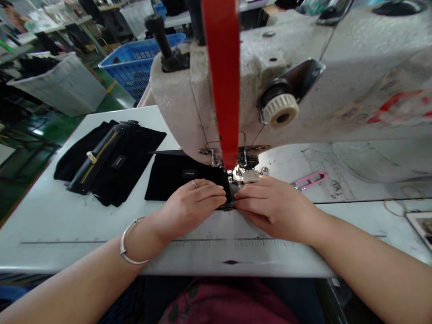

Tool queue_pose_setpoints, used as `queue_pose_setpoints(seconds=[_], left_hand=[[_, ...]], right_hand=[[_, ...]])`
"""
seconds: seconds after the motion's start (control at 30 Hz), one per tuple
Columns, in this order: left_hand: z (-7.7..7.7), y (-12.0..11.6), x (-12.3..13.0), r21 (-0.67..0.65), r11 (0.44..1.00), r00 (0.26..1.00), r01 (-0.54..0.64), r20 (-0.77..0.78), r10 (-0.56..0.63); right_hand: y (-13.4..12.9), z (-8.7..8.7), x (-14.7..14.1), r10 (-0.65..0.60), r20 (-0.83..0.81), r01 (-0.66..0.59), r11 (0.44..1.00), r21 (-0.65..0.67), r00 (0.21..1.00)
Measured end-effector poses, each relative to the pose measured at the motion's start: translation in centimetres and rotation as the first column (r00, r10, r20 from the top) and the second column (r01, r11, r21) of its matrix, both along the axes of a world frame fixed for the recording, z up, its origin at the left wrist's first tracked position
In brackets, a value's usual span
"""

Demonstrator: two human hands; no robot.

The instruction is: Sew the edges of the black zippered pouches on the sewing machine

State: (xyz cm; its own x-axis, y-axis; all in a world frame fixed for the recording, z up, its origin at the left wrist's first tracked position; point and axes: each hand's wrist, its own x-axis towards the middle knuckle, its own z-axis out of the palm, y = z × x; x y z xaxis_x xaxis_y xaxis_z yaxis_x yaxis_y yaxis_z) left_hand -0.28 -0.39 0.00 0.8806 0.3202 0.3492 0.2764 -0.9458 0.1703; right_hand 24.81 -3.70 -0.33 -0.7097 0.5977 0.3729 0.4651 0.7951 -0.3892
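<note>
A black fabric piece (165, 180) with a small dark label (189, 173) lies on the machine bed, its right end under the presser foot area of a sewing machine (182, 103). My left hand (194, 200), with a ring and a bracelet, bears down on the piece, fingers close together and the thumb hidden. At its right edge, just before the needle area, my right hand (270, 204) has its fingers drawn together on the margin; the exact grip is partly hidden. A red strip (221, 81) hangs in front of the needle.
To the left lie stacked black fabric pieces (124, 175) with a dark bar and a gold-coloured clasp. Pink thread snips (312, 180) rest right of the needle. A ruler scale (202, 243) runs along the front. Beyond the table stand a blue basket (128, 67) and a white bin (64, 90).
</note>
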Motion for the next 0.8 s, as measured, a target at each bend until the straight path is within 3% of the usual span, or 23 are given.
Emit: queue_pose_setpoints(seconds=[0.1,0.23,0.43,0.67,0.8], left_hand=[[0.39,-0.08,0.36,0.023,1.000,1.000,-0.003,-0.031,0.004],[0.71,-0.15,0.80,0.009,0.994,0.993,-0.113,-0.031,0.113],[0.42,0.04,0.34,-0.158,0.976,0.969,-0.152,0.172,0.179],[0.36,-0.06,0.36,-0.177,0.973,0.960,-0.150,0.209,0.186],[0.34,0.05,0.33,-0.108,0.989,0.986,-0.099,0.123,0.113]], right_hand=[[0.04,0.08,0.14,-0.016,-0.004,0.016,1.000,-0.010,1.000],[0.08,0.18,0.07,-0.028,0.006,0.028,0.999,-0.017,1.000],[0.02,0.12,-0.06,-0.040,0.009,0.040,0.999,-0.007,0.999],[-0.07,0.19,-0.57,-0.063,0.131,0.061,0.998,0.022,0.989],[-0.09,0.16,-0.52,-0.053,0.116,0.052,0.999,0.017,0.992]])
